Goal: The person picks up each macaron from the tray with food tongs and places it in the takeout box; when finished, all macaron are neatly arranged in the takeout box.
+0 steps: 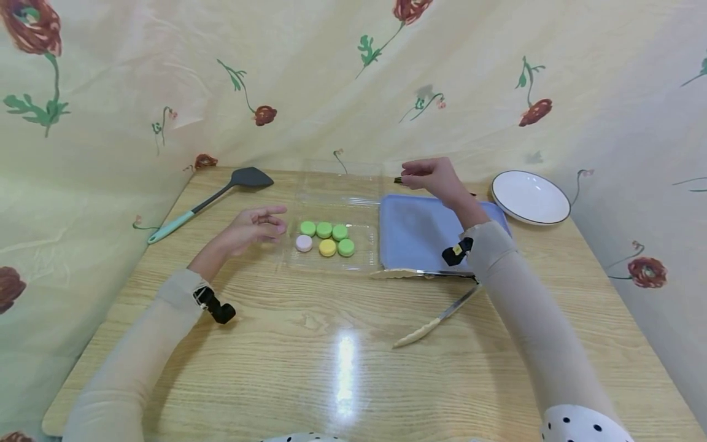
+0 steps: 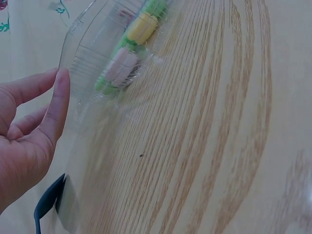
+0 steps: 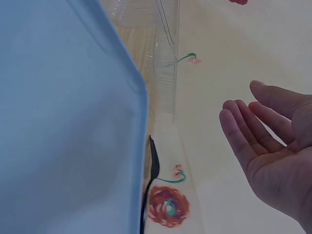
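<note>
A clear plastic clamshell box (image 1: 361,261) stands with its lid (image 1: 339,184) raised at the back. In its base sit several green macarons (image 1: 324,230), a pale pink macaron (image 1: 304,243) and a yellow macaron (image 1: 327,248). My left hand (image 1: 251,230) is at the box's left side, fingers loosely extended; in the left wrist view its thumb and a fingertip overlap the edge of the lid (image 2: 80,53). Above the back edge of the blue tray (image 1: 420,230), my right hand (image 1: 433,178) hovers with relaxed fingers and nothing in them (image 3: 268,146).
A dark-headed spatula (image 1: 251,177) with a mint handle lies at the left. Behind the tray is a black fork (image 3: 154,165). A knife (image 1: 436,322) with a cream handle angles out from the tray's front, beside another cream handle (image 1: 397,274). The white plate (image 1: 530,196) sits back right.
</note>
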Motion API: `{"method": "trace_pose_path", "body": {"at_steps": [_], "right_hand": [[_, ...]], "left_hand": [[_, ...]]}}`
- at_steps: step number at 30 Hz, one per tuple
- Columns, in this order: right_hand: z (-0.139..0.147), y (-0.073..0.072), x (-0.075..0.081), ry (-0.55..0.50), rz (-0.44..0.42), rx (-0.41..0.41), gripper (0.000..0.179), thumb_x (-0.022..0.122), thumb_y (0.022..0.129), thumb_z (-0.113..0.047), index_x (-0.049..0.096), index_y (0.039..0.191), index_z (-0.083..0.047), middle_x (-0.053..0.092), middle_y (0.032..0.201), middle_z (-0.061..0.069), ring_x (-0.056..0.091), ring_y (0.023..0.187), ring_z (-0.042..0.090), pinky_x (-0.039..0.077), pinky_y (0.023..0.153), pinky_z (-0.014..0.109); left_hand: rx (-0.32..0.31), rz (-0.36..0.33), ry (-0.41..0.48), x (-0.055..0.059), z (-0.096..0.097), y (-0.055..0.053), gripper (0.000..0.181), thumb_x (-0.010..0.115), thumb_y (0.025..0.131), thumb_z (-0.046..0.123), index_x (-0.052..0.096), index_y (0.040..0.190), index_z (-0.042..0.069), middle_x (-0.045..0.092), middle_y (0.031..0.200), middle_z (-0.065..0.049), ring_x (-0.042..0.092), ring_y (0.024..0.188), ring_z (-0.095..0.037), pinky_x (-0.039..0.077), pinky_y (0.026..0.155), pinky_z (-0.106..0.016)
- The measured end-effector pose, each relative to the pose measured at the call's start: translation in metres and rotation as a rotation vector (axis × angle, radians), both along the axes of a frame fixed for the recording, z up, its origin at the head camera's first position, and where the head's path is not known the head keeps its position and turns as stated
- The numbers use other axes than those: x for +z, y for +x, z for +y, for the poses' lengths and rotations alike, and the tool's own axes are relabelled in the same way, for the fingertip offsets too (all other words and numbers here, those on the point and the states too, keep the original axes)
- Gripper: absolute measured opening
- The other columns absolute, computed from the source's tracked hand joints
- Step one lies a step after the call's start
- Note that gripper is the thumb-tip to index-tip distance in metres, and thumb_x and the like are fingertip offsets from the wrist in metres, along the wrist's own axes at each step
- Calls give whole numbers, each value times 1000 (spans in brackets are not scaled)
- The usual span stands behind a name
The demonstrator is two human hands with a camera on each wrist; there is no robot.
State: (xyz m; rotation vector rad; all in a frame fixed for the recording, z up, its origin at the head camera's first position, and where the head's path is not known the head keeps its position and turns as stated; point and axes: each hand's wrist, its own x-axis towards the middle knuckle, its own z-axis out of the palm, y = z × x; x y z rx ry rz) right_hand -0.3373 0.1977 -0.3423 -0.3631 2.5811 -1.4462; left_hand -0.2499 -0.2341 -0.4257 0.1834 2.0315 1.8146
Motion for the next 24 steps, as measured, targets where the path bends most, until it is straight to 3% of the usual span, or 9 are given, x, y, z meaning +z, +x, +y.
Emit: {"method": "trace_pose_path", "body": {"at_steps": [4, 8, 12, 18, 24], "right_hand": [[-4, -12, -8, -112, -101, -59, 44, 69, 99, -16, 61, 138, 1, 69, 128, 17, 71, 96, 8, 60, 96, 29], [-7, -23, -19, -283, -187, -96, 44, 68, 98, -9, 58, 137, 8, 76, 110, 8, 74, 96, 13, 53, 107, 44], [-8, -30, -29, -392, -275, -108, 44, 64, 99, -2, 53, 139, 12, 76, 95, -1, 75, 90, 12, 54, 107, 41], [-13, -36, -37, -503, -362, -129, 44, 61, 98, 5, 51, 140, 14, 78, 90, 3, 76, 84, 13, 61, 95, 32], [-20, -39, -38, -506, -400, -137, 46, 60, 98, 5, 49, 143, 13, 78, 91, 4, 76, 86, 14, 53, 108, 39]], "left_hand": [[-7, -8, -2, 1, -3, 1, 66, 66, 99, 7, 36, 157, 3, 61, 121, -4, 67, 106, -12, 61, 92, -26], [-14, -16, 17, 0, -4, 1, 66, 65, 99, 5, 35, 157, 1, 60, 122, -6, 67, 107, -14, 61, 92, -26], [-23, -20, 26, -2, -4, 0, 66, 65, 98, 4, 35, 156, 0, 59, 126, -12, 67, 107, -15, 61, 92, -27], [-15, -27, 29, -3, -3, -1, 64, 66, 98, 3, 37, 156, 0, 56, 131, -17, 67, 109, -18, 62, 90, -27], [-9, -28, 31, 1, -3, 1, 64, 65, 98, 1, 37, 155, -1, 60, 122, -7, 67, 108, -18, 62, 89, -26]]}}
